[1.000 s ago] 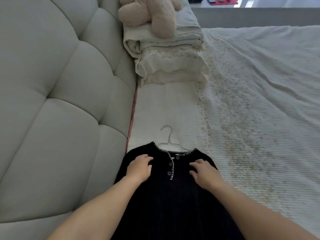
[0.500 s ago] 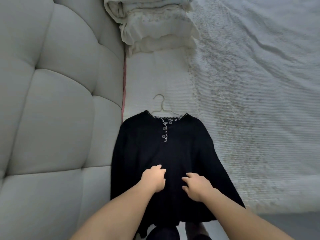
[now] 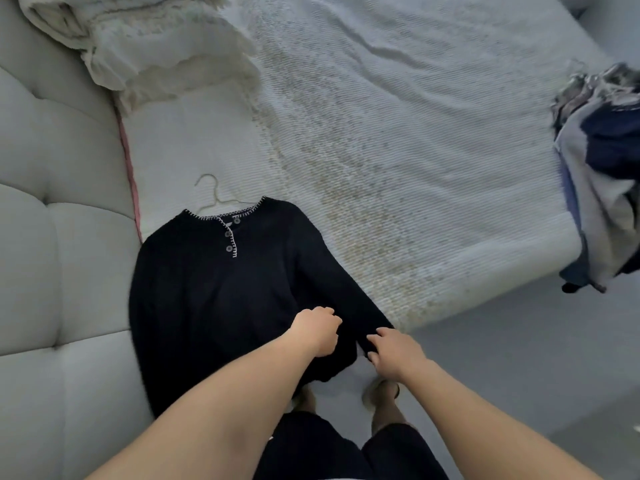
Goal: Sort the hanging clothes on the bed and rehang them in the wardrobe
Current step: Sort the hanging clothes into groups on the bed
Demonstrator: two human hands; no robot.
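A black button-neck sweater [image 3: 214,289] with white stitched trim lies flat on the white bed [image 3: 398,150], on a thin wire hanger [image 3: 212,194] whose hook pokes out above the collar. Its lower part hangs over the bed's near edge. My left hand [image 3: 317,332] has curled fingers bunching the fabric where the right sleeve meets the body. My right hand [image 3: 394,351] grips the end of that sleeve just past the bed's edge.
A padded grey headboard [image 3: 52,237] runs along the left. Folded cream bedding [image 3: 156,46] is stacked at the top left. A heap of mixed clothes on hangers [image 3: 602,168] lies at the bed's right edge. My feet stand on the grey floor [image 3: 502,358] below.
Both hands slid down the sweater from the chest to its lower right part and sleeve end. The view swung down and right, bringing the clothes heap into sight.
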